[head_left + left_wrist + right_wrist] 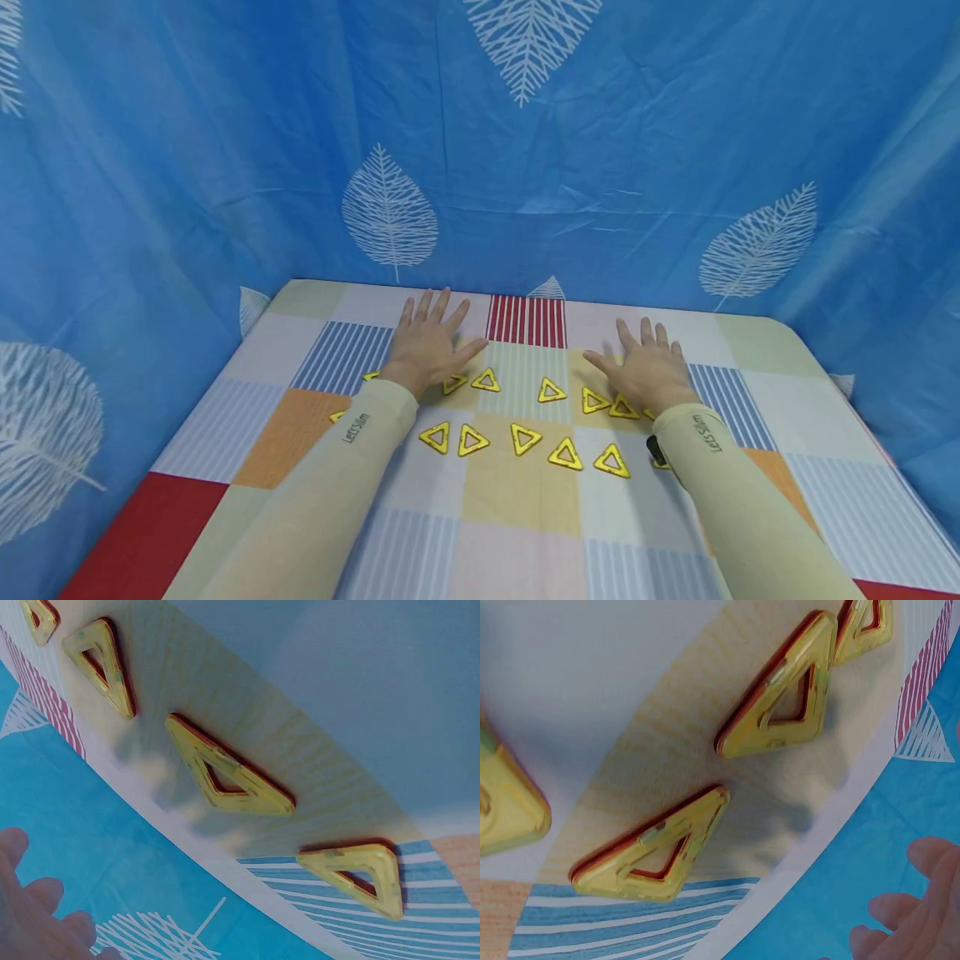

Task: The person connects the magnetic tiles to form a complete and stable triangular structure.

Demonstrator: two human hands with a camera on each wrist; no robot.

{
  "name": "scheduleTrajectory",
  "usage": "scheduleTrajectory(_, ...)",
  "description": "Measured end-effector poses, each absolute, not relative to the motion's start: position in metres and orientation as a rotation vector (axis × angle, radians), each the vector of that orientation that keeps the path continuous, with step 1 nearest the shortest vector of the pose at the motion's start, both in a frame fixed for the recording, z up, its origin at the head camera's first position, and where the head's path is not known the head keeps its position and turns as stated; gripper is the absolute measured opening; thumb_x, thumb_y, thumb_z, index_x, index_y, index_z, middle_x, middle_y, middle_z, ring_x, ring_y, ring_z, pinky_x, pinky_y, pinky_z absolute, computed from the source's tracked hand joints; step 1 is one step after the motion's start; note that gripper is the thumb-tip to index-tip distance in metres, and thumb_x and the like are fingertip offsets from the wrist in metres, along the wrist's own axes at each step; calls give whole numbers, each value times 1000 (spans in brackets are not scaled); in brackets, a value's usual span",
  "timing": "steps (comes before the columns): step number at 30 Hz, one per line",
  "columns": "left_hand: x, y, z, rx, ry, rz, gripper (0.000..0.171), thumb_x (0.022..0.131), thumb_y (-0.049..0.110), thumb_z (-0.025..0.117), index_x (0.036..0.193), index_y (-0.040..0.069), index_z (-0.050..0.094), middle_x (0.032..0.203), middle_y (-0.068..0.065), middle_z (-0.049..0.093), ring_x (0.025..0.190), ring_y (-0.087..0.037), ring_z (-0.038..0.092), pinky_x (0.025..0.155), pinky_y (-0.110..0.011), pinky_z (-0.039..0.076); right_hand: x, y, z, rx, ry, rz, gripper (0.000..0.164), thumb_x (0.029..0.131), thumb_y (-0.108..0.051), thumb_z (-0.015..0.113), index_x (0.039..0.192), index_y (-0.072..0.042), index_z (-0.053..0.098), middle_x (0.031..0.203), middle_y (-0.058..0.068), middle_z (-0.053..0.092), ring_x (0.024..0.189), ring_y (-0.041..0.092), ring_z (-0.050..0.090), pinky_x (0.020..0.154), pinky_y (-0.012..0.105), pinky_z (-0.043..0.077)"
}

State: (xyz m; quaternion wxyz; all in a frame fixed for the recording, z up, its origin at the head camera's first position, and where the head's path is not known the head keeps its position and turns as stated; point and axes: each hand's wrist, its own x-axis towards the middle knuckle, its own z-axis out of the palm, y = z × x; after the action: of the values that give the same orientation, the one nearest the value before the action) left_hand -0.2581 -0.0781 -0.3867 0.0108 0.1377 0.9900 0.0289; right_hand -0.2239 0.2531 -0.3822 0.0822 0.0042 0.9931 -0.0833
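Observation:
Both hands reach out over the table with fingers spread and nothing in them. The left hand (427,343) extends above the back row of yellow triangle frames, near one triangle (486,380) just right of its wrist. In the left wrist view its fingertips (45,894) show at the lower left, apart from the triangular tiles (251,793). My right hand (651,371) hovers behind another triangle (623,407). The right wrist view shows its fingertips (931,859) at the lower right, with hollow yellow tiles (810,733) lying flat to the left. Sleeves hide some tiles.
A front row of yellow triangles, including one tile (526,438), lies across the middle of the patchwork-covered table (517,558). Blue curtain (600,150) with white leaf prints hangs close behind the table's back edge and along both sides.

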Motion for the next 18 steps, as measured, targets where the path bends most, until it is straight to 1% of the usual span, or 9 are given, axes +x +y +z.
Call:
scheduleTrajectory(4, -258, -78, -387, 442, 3092, 129, 84, 95, 77, 25, 163, 29, 13, 168, -7, 0, 152, -31, -6, 118, -50, -7, -224, 253, -381, -14, 2987, -266, 103, 93, -79, 30, 161, -5, 8, 159, 36, -2, 144, 56, -4, 112, 67, 1)
scheduleTrajectory(6, -257, -78, -386, 452, 3094, 180, 83, 96, 76, 27, 163, 29, 13, 168, -7, 2, 152, -32, -2, 119, -50, -4, -224, 252, -380, -42, 3002, -291, 103, 93, -79, 30, 162, -6, 8, 160, 35, -1, 145, 56, -2, 112, 67, 3)
scheduleTrajectory(8, -255, -78, -385, 470, 3086, 258, 83, 95, 76, 31, 163, 30, 14, 168, -7, 5, 153, -32, 5, 119, -51, 3, -224, 250, -378, -68, 3009, -341, 103, 93, -80, 32, 162, -8, 9, 161, 32, 2, 146, 53, 2, 112, 67, 7)
scheduleTrajectory(10, -253, -78, -383, 517, 3056, 361, 83, 95, 75, 37, 163, 32, 16, 168, -6, 12, 152, -31, 13, 118, -54, 12, -222, 245, -376, -98, 3006, -415, 104, 91, -81, 35, 162, -11, 9, 163, 29, 5, 147, 51, 7, 112, 67, 12)
scheduleTrajectory(13, -247, -77, -378, 610, 2947, 568, 83, 92, 73, 49, 161, 34, 25, 164, -3, 24, 149, -29, 25, 114, -56, 24, -218, 233, -373, -145, 2985, -601, 104, 88, -81, 45, 163, -15, 14, 164, 22, 15, 148, 46, 16, 111, 66, 20)
scheduleTrajectory(15, -241, -78, -375, 681, 2843, 710, 82, 90, 69, 58, 159, 33, 32, 161, -1, 32, 147, -26, 30, 113, -55, 28, -213, 223, -371, -195, 2977, -713, 101, 88, -77, 52, 162, -16, 22, 162, 21, 24, 145, 44, 26, 109, 65, 26)
scheduleTrajectory(18, -231, -78, -374, 772, 2685, 899, 80, 88, 58, 70, 156, 29, 40, 158, -2, 37, 142, -26, 37, 111, -53, 32, -205, 207, -371, -281, 2943, -871, 94, 87, -67, 65, 158, -14, 36, 156, 19, 37, 136, 41, 43, 104, 61, 37)
